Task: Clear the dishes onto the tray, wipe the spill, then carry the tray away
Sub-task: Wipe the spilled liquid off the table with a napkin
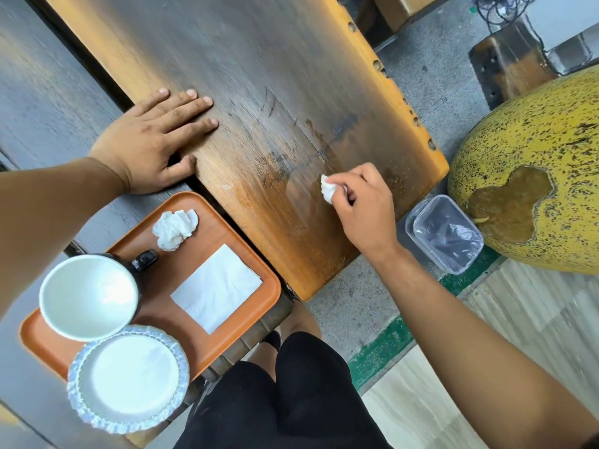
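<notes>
An orange tray (246, 270) lies at the lower left. On it stand a black mug with a white inside (87, 296) and a white plate with a bluish scalloped rim (129, 379). A crumpled tissue (175, 229) and a flat white napkin (216, 288) lie on it too. My right hand (359, 202) pinches a small wadded tissue (328, 189) against the wooden table (265, 76), on a wet, shiny patch (301, 186). My left hand (152, 140) rests flat on the table's left edge, fingers spread, holding nothing.
A clear plastic container (444, 233) sits on the floor beside the table's near corner. A large yellow speckled stool (531, 163) stands to the right, and a dark wooden stool (509, 63) beyond it. My black shorts (291, 400) fill the bottom centre.
</notes>
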Demonstrator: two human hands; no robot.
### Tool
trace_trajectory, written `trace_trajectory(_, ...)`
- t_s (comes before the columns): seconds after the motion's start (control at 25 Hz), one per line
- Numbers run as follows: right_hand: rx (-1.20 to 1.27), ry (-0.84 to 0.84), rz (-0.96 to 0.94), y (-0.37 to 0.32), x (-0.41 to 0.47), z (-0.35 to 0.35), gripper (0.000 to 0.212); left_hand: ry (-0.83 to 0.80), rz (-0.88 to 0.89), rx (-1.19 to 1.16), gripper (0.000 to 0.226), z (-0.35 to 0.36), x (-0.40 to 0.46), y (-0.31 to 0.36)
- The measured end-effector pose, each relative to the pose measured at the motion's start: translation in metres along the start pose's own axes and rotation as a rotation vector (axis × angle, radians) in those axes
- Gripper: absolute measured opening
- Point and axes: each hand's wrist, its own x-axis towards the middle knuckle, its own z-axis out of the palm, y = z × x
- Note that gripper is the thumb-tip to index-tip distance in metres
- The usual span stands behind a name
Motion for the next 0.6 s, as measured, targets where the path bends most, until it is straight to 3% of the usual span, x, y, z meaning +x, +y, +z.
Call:
trace_trajectory(0.16,-0.019,-0.056,-0.062,-0.018,0.015,0.023,0.017,-0.006,-0.007,0.004,0.067,-0.001,0.001,0.000)
trace_trajectory(0.44,0.087,-0.480,-0.229,-0.006,-0.113,0.004,0.014,-0.005,-0.002,-0.007,0.067,0.001,-0.001,-0.001)
trace_trajectory(0.6,0.087,-0.191,0.067,0.005,-0.081,-0.016,0.018,0.003,-0.004,-0.010,0.066,0.000,-0.001,-0.001)
